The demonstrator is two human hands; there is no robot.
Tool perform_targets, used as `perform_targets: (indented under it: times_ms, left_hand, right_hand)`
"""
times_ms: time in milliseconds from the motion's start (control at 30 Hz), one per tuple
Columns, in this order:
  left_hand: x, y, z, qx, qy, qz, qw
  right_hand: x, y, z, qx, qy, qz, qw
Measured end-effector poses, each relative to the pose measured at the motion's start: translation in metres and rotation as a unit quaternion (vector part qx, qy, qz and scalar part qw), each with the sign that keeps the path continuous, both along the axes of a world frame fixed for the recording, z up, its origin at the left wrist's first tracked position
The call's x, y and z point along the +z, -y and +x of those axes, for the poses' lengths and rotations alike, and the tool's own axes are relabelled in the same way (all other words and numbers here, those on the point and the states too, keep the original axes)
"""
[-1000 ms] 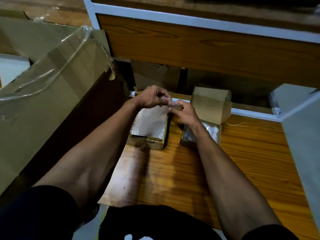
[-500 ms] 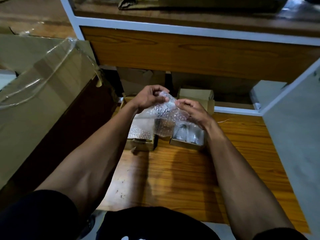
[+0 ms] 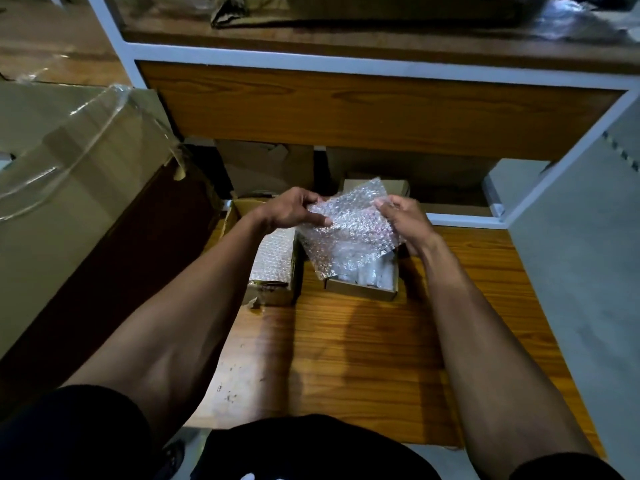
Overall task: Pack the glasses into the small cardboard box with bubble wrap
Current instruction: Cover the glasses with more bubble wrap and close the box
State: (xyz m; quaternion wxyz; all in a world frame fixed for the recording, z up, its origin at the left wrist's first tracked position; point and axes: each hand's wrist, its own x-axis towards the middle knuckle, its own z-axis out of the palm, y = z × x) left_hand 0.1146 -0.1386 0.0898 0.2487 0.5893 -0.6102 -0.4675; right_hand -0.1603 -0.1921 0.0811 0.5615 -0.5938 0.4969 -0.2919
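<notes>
A sheet of bubble wrap (image 3: 349, 230) is spread between my hands above the small cardboard box (image 3: 360, 291). My left hand (image 3: 291, 211) pinches its left edge and my right hand (image 3: 403, 220) pinches its right edge. Under the sheet, inside the open box, glasses (image 3: 367, 273) show dimly as clear shapes. The box stands on the wooden shelf board (image 3: 363, 358), and the sheet hides its far half.
To the left of the small box stands another cardboard box (image 3: 273, 265) filled with bubble wrap. A large taped carton (image 3: 69, 188) leans at the left. More cardboard boxes (image 3: 266, 168) sit at the back under a wooden shelf (image 3: 363, 109). A grey wall (image 3: 581, 271) closes the right.
The bubble wrap, bunched between my hands a second ago, is now pulled out flat into a sheet. My hands have moved apart over the small box.
</notes>
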Motion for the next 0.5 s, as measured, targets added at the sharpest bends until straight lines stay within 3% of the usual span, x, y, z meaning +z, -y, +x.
perform_targets:
  times_ms: [200,400,500]
  left_hand:
    - [-0.001,-0.001,-0.003,0.048,-0.069,-0.005,0.996]
    - [-0.025,-0.003,-0.017,0.217,-0.230,0.047,0.947]
    - [-0.037,-0.005,-0.024,0.226,-0.222,0.070,0.946]
  right_hand:
    - [-0.008,0.011,-0.017,-0.021,0.022,0.016,0.999]
    - [-0.036,0.026,-0.025,-0.067,0.044,0.023,0.997]
    - [-0.031,0.016,-0.021,-0.093,0.030,0.004,0.995]
